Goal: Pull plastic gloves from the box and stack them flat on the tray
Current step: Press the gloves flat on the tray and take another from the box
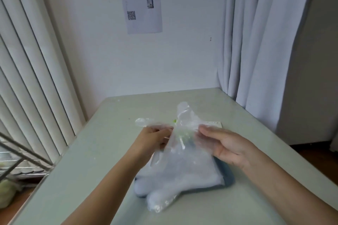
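At centre frame, above a pale green table [95,160], both hands hold one clear plastic glove [184,120] in the air. Left hand [155,139]: fingers closed, pinching the film at the glove's left side, a transparent finger trailing toward the left. Right hand [225,146]: thumb and fingers closed on the glove's right edge. Below, at lower centre, a stack of gloves [175,175] lies flat on a blue-grey tray [228,179], their fingers overhanging its near left edge. Behind the held glove, a white box [215,124] is partly hidden. Upper centre: a printed sheet [141,2] on the wall; right: curtains [259,42].
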{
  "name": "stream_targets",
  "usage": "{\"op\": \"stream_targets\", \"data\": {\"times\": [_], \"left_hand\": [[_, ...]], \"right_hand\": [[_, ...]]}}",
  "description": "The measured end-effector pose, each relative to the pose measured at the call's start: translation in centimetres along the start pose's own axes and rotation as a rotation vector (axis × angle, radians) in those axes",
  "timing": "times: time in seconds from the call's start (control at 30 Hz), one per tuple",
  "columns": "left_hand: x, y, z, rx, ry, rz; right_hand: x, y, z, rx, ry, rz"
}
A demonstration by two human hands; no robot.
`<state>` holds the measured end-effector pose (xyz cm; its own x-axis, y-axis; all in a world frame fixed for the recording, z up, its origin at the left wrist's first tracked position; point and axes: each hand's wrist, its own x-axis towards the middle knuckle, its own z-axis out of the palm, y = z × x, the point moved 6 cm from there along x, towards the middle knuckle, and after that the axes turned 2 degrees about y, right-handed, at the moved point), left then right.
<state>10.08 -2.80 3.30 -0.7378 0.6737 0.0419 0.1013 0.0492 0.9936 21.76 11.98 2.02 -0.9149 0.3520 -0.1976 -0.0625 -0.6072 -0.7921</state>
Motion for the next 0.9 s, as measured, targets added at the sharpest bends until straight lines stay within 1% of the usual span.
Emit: {"op": "stream_targets", "data": {"times": [0.07,0.1,0.13,0.17,0.2,0.27,0.3,0.37,0.43,0.5,0.57,0.63,0.7,0.77,0.83,0.9], "left_hand": [[-0.3,-0.5,-1.0,0.049,-0.004,-0.042],[-0.3,-0.9,-1.9,0.072,0.001,-0.080],[-0.3,-1.1,-2.8,0.087,0.014,-0.115],[0.0,-1.2,-3.9,0.092,0.051,-0.134],[0.1,-0.9,-5.1,0.068,0.114,-0.133],[0.0,0.9,-6.6,-0.003,0.206,-0.029],[-0.4,2.2,-6.7,0.002,0.191,0.048],[-1.2,4.4,-5.6,0.112,0.041,0.180],[-2.5,6.0,-3.2,0.236,-0.142,0.225],[-3.0,6.4,-1.3,0.323,-0.260,0.235],[-2.8,6.1,-0.4,0.402,-0.261,0.260],[-2.3,5.3,-0.6,0.449,-0.228,0.270],[-1.7,4.4,-1.3,0.452,-0.230,0.218],[-1.4,3.8,-2.1,0.386,-0.262,0.154],[-0.7,3.3,-3.0,0.334,-0.275,0.104],[0.1,2.6,-3.9,0.325,-0.270,0.033]], "right_hand": [[0.2,-1.2,0.8,-0.148,0.079,-0.150],[0.1,-2.0,1.3,-0.295,0.125,-0.241],[-0.2,-3.1,2.0,-0.497,0.156,-0.335],[-0.4,-4.0,2.9,-0.725,0.148,-0.404],[-0.6,-4.5,4.2,-0.948,0.096,-0.437],[-1.1,-4.6,6.8,-1.353,-0.052,-0.393],[-1.3,-4.4,8.0,-1.506,-0.112,-0.366],[-1.6,-3.8,10.2,-1.683,-0.187,-0.352],[-1.6,-3.4,11.8,-1.742,-0.195,-0.366],[-1.5,-3.2,12.8,-1.808,-0.174,-0.386],[-1.5,-3.3,13.2,-1.808,-0.166,-0.414],[-1.5,-3.6,13.2,-1.752,-0.169,-0.460],[-1.3,-4.1,12.5,-1.669,-0.139,-0.493],[-1.1,-4.9,10.9,-1.533,-0.067,-0.498],[-0.6,-5.1,8.6,-1.383,0.000,-0.462],[0.1,-4.4,6.2,-1.286,0.066,-0.407]]}}
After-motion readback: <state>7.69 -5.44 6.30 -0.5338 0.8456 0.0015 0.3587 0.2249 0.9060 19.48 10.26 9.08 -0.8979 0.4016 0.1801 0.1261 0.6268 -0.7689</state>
